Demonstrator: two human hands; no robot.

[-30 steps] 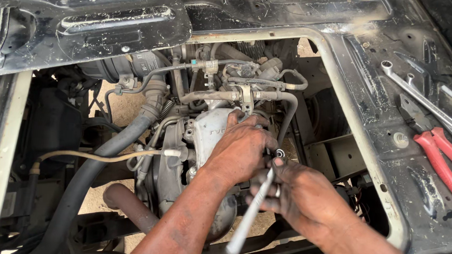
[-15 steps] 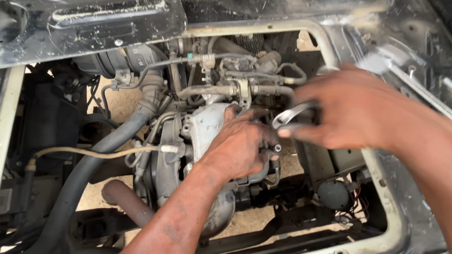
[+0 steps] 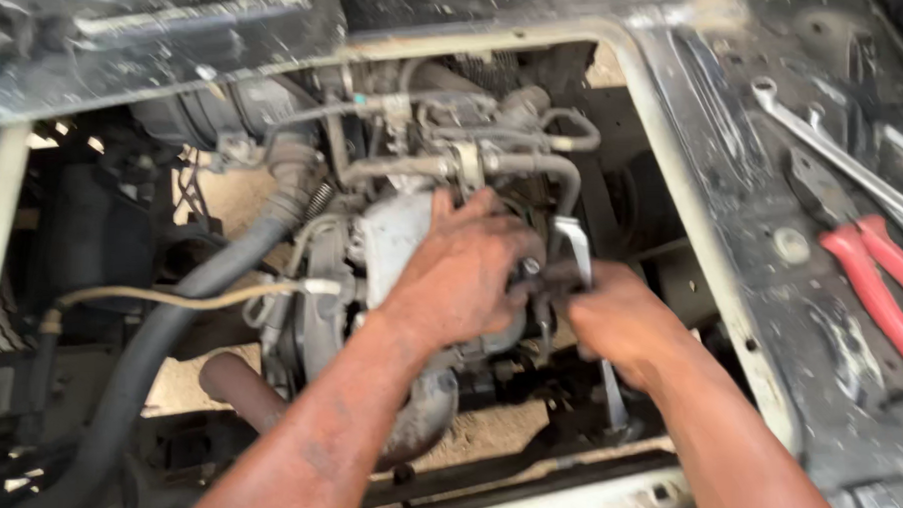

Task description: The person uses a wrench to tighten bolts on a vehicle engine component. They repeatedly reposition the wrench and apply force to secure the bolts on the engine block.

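We count two hands in the engine opening: one left hand (image 3: pixel 466 275) and one right hand (image 3: pixel 619 320). Between them we see one bright wrench (image 3: pixel 575 250). On the dark metal panel (image 3: pixel 754 194) at the right edge there are two more long wrenches (image 3: pixel 835 152), lying side by side, and one pair of pliers with red handles (image 3: pixel 876 274). In the engine bay we count one thick black hose (image 3: pixel 174 324), one thin beige tube (image 3: pixel 170 297) and one rusty pipe (image 3: pixel 242 389).

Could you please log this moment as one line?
left hand: pressed on engine part | right hand: gripping wrench | pliers: on panel
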